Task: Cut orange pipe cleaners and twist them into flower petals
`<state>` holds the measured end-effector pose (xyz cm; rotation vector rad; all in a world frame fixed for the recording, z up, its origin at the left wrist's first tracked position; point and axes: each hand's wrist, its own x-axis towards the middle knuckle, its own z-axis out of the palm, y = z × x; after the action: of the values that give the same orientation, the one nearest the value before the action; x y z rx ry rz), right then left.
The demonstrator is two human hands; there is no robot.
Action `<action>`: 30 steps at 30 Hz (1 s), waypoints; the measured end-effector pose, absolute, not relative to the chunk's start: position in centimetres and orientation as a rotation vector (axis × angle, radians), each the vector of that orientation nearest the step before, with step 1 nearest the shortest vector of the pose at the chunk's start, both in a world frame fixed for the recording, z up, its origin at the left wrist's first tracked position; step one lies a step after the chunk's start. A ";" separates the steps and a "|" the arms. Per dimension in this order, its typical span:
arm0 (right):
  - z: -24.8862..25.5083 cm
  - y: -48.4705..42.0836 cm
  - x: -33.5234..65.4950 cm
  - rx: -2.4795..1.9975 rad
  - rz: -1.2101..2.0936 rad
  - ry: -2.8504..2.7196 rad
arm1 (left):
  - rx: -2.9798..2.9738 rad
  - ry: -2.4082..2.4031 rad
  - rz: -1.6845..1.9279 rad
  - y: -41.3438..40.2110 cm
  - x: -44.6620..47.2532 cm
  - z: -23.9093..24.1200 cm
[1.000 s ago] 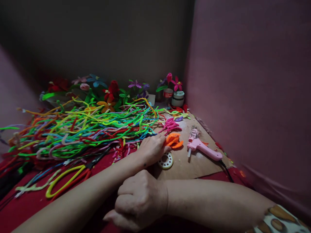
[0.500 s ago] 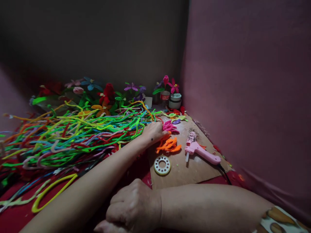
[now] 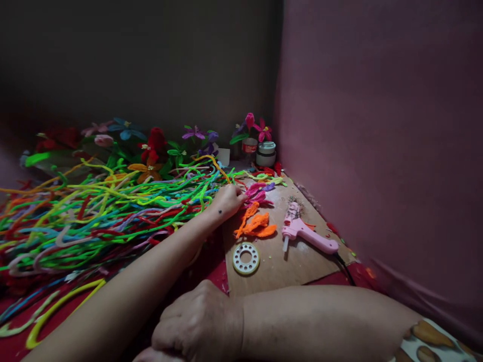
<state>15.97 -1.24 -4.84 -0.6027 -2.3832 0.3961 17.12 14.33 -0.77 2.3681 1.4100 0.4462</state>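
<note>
My left hand [image 3: 227, 200] reaches far forward over the cardboard, its thumb and fingers pinched at the near-left edge of some pink pipe-cleaner petals [image 3: 258, 195]. Just below that hand lie looped orange pipe-cleaner petals [image 3: 260, 226]. Close to me at the bottom, my right hand [image 3: 198, 319] is curled closed with its back facing up. Its fingertips are out of sight, so whatever it holds, if anything, is hidden. A pink glue gun [image 3: 307, 234] rests on its side to the right of the petals.
A large heap of coloured pipe cleaners [image 3: 113, 206] spreads on the left. Finished flowers [image 3: 153, 148] stand along the dark wall. A white ring-shaped spool [image 3: 246, 259] lies on the cardboard [image 3: 294, 274]. Behind it is a lidded jar [image 3: 266, 153]. The pink wall [image 3: 377, 125] borders the right.
My left hand has drawn slightly left, baring more of the orange petals, which now lie differently. The whole view has shifted a little. My right hand stays curled at the bottom.
</note>
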 end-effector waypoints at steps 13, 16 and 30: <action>-5.2 -1.5 16.3 -0.530 0.345 -2.263 | 2.597 1.151 0.264 9.0 16.3 0.1; -4.8 -1.7 16.7 -0.505 0.342 -2.211 | 2.643 1.081 0.305 7.9 15.9 0.1; -0.7 -2.2 18.0 -0.653 1.020 -2.138 | 2.617 1.092 0.754 1.9 5.5 3.8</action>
<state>17.96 -2.16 -0.72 -0.6535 -2.1380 1.0203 5.50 1.90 3.82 2.6168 1.0923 0.7542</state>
